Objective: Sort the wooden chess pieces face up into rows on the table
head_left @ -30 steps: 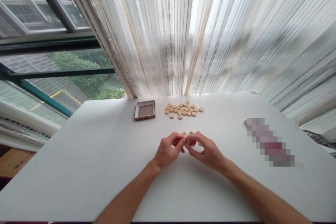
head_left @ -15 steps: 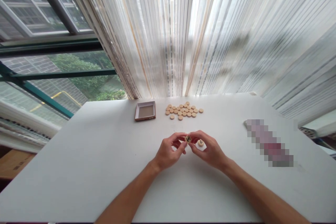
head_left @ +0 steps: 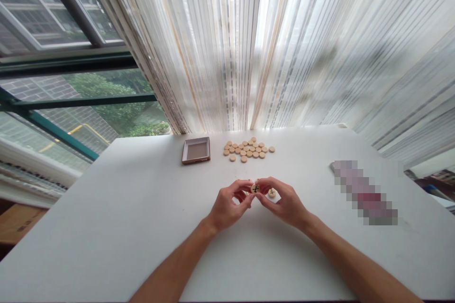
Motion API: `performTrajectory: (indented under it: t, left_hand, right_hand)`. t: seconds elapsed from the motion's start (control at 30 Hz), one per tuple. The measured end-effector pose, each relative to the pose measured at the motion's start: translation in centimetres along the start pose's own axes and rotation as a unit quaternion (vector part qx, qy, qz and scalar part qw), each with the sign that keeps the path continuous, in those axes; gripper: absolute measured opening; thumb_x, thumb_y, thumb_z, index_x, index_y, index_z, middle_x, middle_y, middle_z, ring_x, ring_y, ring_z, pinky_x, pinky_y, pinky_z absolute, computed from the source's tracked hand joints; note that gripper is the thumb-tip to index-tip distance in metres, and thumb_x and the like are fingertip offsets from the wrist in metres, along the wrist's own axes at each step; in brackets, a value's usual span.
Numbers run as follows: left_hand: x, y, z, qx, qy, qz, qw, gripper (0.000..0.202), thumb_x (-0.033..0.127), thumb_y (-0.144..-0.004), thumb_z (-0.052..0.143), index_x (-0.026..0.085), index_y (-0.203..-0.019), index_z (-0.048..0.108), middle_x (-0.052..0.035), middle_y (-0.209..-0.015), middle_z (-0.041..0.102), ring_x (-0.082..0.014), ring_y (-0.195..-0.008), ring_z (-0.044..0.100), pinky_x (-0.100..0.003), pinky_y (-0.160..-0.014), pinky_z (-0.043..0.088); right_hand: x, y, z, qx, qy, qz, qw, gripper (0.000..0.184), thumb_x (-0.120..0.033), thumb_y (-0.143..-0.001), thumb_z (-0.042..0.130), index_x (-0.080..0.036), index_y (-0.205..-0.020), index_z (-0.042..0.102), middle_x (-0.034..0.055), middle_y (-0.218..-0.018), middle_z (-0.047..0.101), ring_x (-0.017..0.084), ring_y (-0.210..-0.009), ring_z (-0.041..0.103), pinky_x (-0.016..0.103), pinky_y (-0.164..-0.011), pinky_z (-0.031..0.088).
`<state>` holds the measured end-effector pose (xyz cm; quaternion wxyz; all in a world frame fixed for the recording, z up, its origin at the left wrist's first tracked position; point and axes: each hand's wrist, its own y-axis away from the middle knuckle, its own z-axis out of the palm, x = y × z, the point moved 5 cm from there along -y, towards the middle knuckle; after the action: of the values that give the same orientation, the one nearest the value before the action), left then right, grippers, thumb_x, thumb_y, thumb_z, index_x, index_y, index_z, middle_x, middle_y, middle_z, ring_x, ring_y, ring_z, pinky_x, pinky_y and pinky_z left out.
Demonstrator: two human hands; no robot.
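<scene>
Between the fingertips of both hands is a round, pale wooden Chinese chess piece point(head_left: 255, 189) with a dark character on its face. My left hand point(head_left: 231, 202) pinches it from the left, thumb below and fingers above. From the other side my right hand point(head_left: 284, 201) grips the same piece with thumb and index finger. Another chess piece with a dark character point(head_left: 272, 192) shows through the gap between my right thumb and fingers, apart from the held one. Behind the hands, several plain-topped wooden pieces point(head_left: 249, 153) lie in a loose cluster.
A shallow open box point(head_left: 184, 152) with a brown rim sits left of the cluster. On the right of the white table point(head_left: 142, 227) lies a long object blurred by pixelation point(head_left: 364, 192). Sheer striped curtains point(head_left: 227, 57) hang along the far edge, beside a window at left.
Both hands keep their pinch on the chess piece, which has barely shifted. The view has moved very slightly.
</scene>
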<state>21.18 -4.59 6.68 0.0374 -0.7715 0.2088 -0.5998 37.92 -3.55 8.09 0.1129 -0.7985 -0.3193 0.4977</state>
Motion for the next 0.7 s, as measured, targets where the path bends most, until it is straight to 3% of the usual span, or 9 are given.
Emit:
performTrajectory:
  t: [0.17, 0.37, 0.7]
  left_hand:
    - [0.14, 0.26, 0.32, -0.008, -0.032, 0.049, 0.998, 0.029, 0.024, -0.089, 0.065, 0.018, -0.118, 0.063, -0.0059, -0.094, 0.074, -0.0125, -0.070, 0.069, -0.025, -0.067, 0.060]
    - [0.43, 0.38, 0.51, -0.009, -0.069, 0.082, 0.994, 0.028, 0.021, -0.088, 0.065, 0.020, -0.116, 0.063, -0.0036, -0.094, 0.075, -0.0106, -0.066, 0.067, -0.024, -0.068, 0.060]
    - [0.15, 0.15, -0.12, -0.015, -0.048, 0.038, 0.998, 0.028, 0.028, -0.090, 0.063, 0.017, -0.116, 0.063, -0.0070, -0.096, 0.074, -0.0139, -0.072, 0.069, -0.026, -0.068, 0.060]
  right_hand:
    - [0.19, 0.01, -0.04, 0.002, 0.005, 0.025, 1.000, 0.011, -0.026, -0.090, 0.066, -0.022, -0.099, 0.064, 0.0024, -0.083, 0.069, 0.014, -0.070, 0.064, 0.027, -0.067, 0.054]
    - [0.31, 0.05, 0.02, 0.005, 0.005, 0.045, 0.999, 0.009, -0.029, -0.089, 0.067, -0.021, -0.091, 0.063, 0.0016, -0.077, 0.068, 0.015, -0.067, 0.064, 0.026, -0.064, 0.053]
    - [-0.52, -0.07, -0.06, -0.004, -0.003, 0.021, 1.000, 0.009, -0.023, -0.094, 0.057, -0.022, -0.100, 0.063, 0.0030, -0.086, 0.069, 0.015, -0.072, 0.064, 0.028, -0.069, 0.054]
